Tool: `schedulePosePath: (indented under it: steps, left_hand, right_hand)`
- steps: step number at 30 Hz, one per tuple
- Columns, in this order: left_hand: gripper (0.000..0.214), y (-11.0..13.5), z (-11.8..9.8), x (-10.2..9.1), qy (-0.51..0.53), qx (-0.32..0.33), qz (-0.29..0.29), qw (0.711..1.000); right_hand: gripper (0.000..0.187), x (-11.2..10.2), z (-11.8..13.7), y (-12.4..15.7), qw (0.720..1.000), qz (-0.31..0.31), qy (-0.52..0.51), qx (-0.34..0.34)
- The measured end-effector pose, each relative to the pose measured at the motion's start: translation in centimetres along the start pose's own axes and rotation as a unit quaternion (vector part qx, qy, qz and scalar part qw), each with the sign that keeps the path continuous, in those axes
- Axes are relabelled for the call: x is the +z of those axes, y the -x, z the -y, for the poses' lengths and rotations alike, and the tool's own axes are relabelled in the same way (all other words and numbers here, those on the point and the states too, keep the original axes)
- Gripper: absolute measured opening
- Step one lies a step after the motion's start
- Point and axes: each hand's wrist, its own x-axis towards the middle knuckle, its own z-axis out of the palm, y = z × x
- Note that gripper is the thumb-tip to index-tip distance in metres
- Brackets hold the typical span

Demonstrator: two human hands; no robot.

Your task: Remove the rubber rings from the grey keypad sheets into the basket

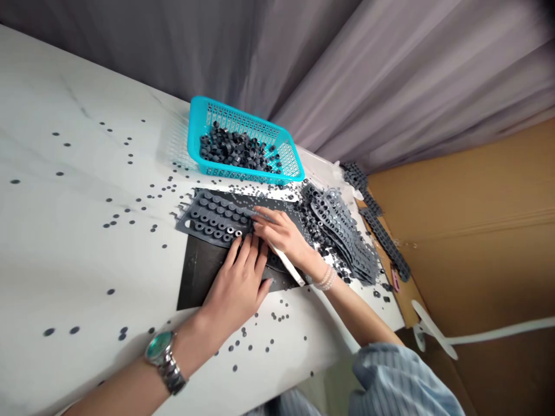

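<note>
A dark grey moulded rubber sheet (pixel 212 216) with rows of raised round pieces lies on a black mat (pixel 193 277). My left hand (pixel 234 283) rests with its fingers stretched out on the sheet's near edge. In my right hand (pixel 290 237), fingers closed, is a slim white pen-like tool (pixel 287 266). Its tip is hidden by my fingers over the sheet, so I cannot tell whether it touches a piece. A couple of the rings near my left fingertips show white through their centres.
Behind the mat stands a turquoise basket (pixel 193 130) holding many small black pieces. Stacked rubber sheets (pixel 347 237) and loose pieces lie to the right, beside a cardboard box (pixel 468 225). Small dark discs are scattered over the white table (pixel 78 237). A grey curtain (pixel 329 75) hangs behind.
</note>
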Motion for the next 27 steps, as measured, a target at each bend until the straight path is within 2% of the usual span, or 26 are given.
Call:
schedulePosePath:
  steps: [3, 5, 8, 14, 27]
  left_hand:
    - [0.06, 0.0, 0.1, -0.1, 0.001, -0.001, 0.008, 1.0]
    - [0.06, 0.0, 0.1, -0.1, 0.006, -0.004, 0.013, 1.0]
    - [0.06, 0.1, 0.1, -0.2, 0.018, -0.01, 0.021, 1.0]
    - [0.06, -0.1, 0.1, -0.3, 0.023, -0.01, 0.015, 1.0]
    - [0.059, 0.0, 0.1, -0.4, 0.025, -0.013, 0.011, 1.0]
  right_hand:
    - [0.02, 0.2, -1.7, -0.3, 0.99, -0.112, -0.019, 0.088]
    - [0.019, 0.2, -2.5, -0.2, 0.983, -0.141, -0.019, 0.115]
    - [0.015, 0.4, -2.5, 0.0, 0.986, -0.111, -0.029, 0.119]
    - [0.02, 0.8, 0.0, 0.0, 0.991, -0.04, -0.066, 0.112]
    - [0.019, 0.6, 0.9, -1.5, 0.997, -0.009, -0.039, 0.066]
